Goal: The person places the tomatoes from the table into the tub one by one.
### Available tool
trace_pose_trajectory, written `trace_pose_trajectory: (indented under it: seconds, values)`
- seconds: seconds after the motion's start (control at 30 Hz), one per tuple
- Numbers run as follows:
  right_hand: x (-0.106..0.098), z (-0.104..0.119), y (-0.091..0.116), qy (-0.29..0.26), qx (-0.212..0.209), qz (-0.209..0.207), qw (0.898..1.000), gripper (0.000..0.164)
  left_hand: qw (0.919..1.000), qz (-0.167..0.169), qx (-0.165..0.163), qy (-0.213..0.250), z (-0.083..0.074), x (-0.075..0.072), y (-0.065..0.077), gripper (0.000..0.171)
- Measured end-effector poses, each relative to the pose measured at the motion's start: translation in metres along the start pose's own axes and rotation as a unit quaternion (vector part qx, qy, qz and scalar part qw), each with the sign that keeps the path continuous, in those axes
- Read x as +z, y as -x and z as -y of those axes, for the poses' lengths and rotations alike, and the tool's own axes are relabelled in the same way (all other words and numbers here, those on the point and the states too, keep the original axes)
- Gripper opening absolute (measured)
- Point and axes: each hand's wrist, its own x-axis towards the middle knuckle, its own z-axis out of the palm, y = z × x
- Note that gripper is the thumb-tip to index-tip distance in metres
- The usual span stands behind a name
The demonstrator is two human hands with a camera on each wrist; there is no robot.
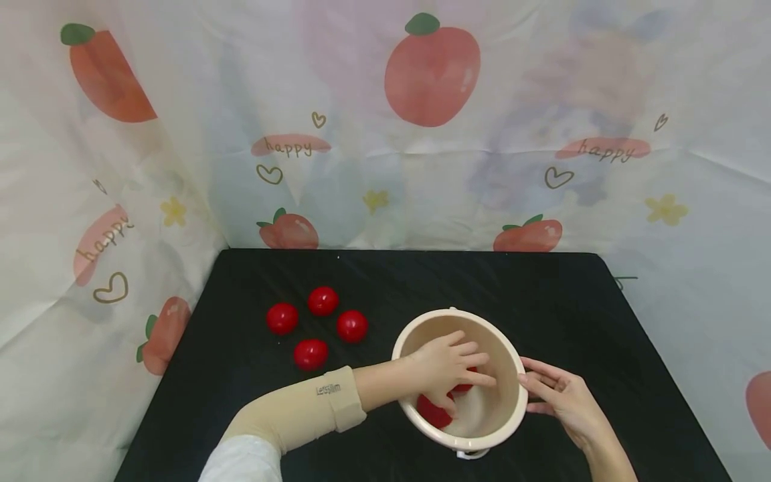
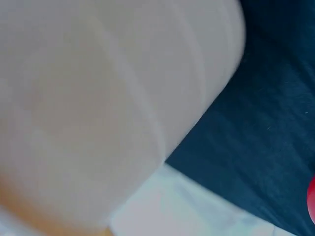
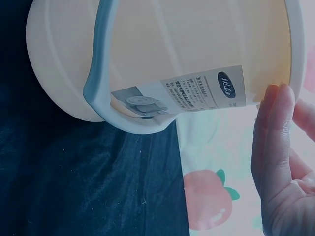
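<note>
Red balls (image 1: 310, 354) lie apart: four on the tabletop (image 1: 385, 281), two inside the bucket (image 1: 466, 444), where the left hand (image 1: 453, 367) spreads released fingers above them; the right hand (image 1: 559, 396) pinches the rim. Placing seems underway; next probably calls for reaching toward another ball.

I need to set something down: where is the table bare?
Bare: the far right of the table, behind the bucket and right hand; also between the red balls and the table's left edge. Crowded: the bucket's rim, where the left forearm crosses and the right hand touches.
</note>
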Motion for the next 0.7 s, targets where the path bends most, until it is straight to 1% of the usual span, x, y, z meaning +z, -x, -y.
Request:
trace_pose_trajectory:
  seconds: [0.03,0.07,0.1,0.13,0.17,0.2,0.27,0.3,0.33,0.37,0.4,0.43,0.57,0.63,0.7]
  values:
    - [-0.001,-0.001,-0.001,0.0,0.001,0.0,1.0,0.058,0.9996,-0.019,-0.017,0.013,0.004,-0.003,0.007,0.078]
    - [-0.002,-0.005,-0.003,-0.009,-0.008,0.003,1.0,0.053,0.9983,-0.035,-0.036,0.029,0.008,-0.005,0.013,0.078]
    - [-0.004,-0.007,-0.004,-0.008,-0.008,0.005,1.0,0.053,0.9965,-0.046,-0.056,0.042,0.011,-0.008,0.021,0.077]
    - [-0.005,-0.01,-0.005,-0.01,-0.009,0.008,1.0,0.053,0.9938,-0.058,-0.078,0.054,0.014,-0.009,0.028,0.076]
    - [-0.007,-0.014,-0.007,-0.018,-0.02,0.015,1.0,0.048,0.9905,-0.071,-0.099,0.064,0.018,-0.01,0.036,0.076]
    - [-0.008,-0.015,-0.007,-0.016,-0.02,0.015,1.0,0.049,0.9865,-0.083,-0.122,0.072,0.02,-0.009,0.044,0.075]
    - [-0.007,-0.015,-0.006,-0.015,-0.018,0.013,1.0,0.051,0.9777,-0.094,-0.171,0.077,0.025,-0.006,0.061,0.075]
    - [-0.005,-0.011,-0.004,-0.007,-0.005,0.002,1.0,0.056,0.9721,-0.104,-0.194,0.081,0.026,-0.003,0.07,0.075]
    - [-0.003,-0.009,-0.002,-0.006,-0.002,-0.004,1.0,0.056,0.9657,-0.112,-0.218,0.086,0.027,0.001,0.079,0.074]
    - [-0.001,-0.005,0.0,-0.004,0.002,-0.011,1.0,0.056,0.9585,-0.119,-0.242,0.092,0.028,0.005,0.088,0.074]
    - [0.002,0.0,0.001,0.006,0.017,-0.022,1.0,0.06,0.95,-0.127,-0.267,0.1,0.029,0.009,0.097,0.074]
    - [0.004,0.003,0.003,0.007,0.021,-0.028,0.999,0.059,0.9407,-0.131,-0.294,0.108,0.03,0.014,0.107,0.073]
    - [0.008,0.01,0.004,0.01,0.033,-0.04,0.999,0.055,0.8956,-0.157,-0.392,0.139,0.031,0.039,0.141,0.072]
    - [0.008,0.011,0.005,0.01,0.035,-0.04,0.999,0.053,0.8742,-0.158,-0.434,0.15,0.03,0.053,0.155,0.072]
    - [0.009,0.013,0.005,0.007,0.034,-0.04,0.999,0.053,0.856,-0.152,-0.467,0.162,0.028,0.067,0.168,0.072]
